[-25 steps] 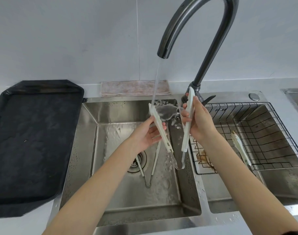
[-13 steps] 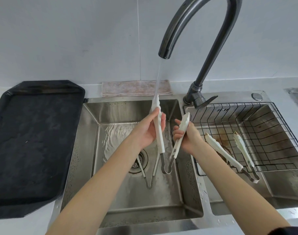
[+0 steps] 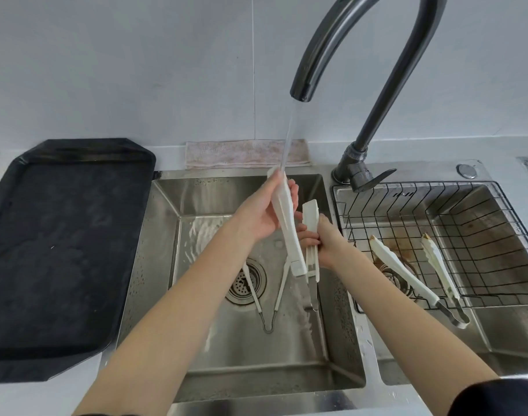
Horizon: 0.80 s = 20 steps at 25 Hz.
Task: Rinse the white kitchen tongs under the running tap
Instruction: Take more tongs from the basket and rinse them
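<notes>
Over the steel sink (image 3: 340, 367) with the tap (image 3: 304, 88) running, your left hand (image 3: 258, 216) and right hand (image 3: 324, 243) each clasp one arm of the white tongs (image 3: 288, 231) under the stream, so turn both arms slowly to wet every face.

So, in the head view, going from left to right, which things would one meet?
Black tray → left hand → held white tongs → right hand → wire basket, holding another pair of tongs.
</notes>
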Motion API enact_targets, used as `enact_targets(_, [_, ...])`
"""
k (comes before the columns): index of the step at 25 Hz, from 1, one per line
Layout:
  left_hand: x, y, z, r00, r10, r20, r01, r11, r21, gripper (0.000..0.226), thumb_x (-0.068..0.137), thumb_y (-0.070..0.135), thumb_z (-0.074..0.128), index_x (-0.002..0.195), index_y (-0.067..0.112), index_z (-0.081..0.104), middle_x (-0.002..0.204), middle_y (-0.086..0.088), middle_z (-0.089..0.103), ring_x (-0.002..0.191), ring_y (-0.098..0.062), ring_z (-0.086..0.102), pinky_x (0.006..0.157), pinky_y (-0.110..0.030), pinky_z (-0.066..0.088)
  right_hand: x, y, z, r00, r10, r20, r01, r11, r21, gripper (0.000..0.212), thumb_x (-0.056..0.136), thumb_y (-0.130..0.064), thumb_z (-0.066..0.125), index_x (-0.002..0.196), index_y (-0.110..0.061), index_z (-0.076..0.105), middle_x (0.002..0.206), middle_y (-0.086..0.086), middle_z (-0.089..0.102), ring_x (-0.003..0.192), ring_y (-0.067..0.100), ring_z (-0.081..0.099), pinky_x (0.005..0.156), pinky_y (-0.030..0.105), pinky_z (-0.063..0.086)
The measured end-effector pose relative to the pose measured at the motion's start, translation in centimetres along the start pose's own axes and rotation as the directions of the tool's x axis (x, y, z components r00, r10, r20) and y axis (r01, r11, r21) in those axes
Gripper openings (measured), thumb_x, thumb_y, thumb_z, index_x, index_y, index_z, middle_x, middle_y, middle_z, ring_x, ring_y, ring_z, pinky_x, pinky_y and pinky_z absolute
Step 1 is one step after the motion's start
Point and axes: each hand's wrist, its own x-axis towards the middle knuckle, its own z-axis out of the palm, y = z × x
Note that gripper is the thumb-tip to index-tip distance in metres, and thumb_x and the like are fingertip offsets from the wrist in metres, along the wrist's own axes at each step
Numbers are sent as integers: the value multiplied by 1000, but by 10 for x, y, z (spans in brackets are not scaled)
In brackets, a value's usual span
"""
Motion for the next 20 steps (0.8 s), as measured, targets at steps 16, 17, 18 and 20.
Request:
enact_targets(16, [-4, -1, -48, 976, 45, -212, -39, 999, 36, 28, 96, 27, 41, 89, 8, 60, 83, -4, 58, 78, -14, 53, 80, -35, 46, -50, 1, 67, 769, -625, 131, 570, 579, -583, 20, 96, -26, 44, 107, -14, 55, 71, -1, 50, 57, 11, 46, 55, 22, 39])
enact_targets(17, [-6, -1, -48, 980, 46, -196, -41, 999, 26, 29, 97, 27, 39, 89, 8, 59, 86, -4, 59, 82, -15, 56, 85, -37, 45, -51, 3, 71, 757, -627, 185, 584, 521, -622, 18, 96, -24, 45, 108, -15, 55, 73, -1, 52, 58, 11, 47, 57, 21, 41])
enact_targets(18, [-7, -2, -47, 982, 47, -182, -45, 999, 14, 28, 98, 26, 38, 91, 9, 58, 90, -5, 59, 86, -15, 57, 89, -39, 44, -50, 5, 73, 747, -622, 235, 598, 474, -647, 17, 95, -23, 46, 109, -16, 54, 73, -1, 53, 59, 10, 49, 57, 19, 43])
enact_targets(20, [-8, -1, -49, 983, 68, -171, -67, 998, 15, 19, 97, 19, 39, 97, 10, 56, 99, -5, 58, 93, -16, 58, 92, -40, 42, -48, 6, 75, 740, -608, 288, 609, 424, -671, 19, 93, -21, 51, 111, -16, 53, 75, -2, 55, 62, 9, 52, 58, 14, 46])
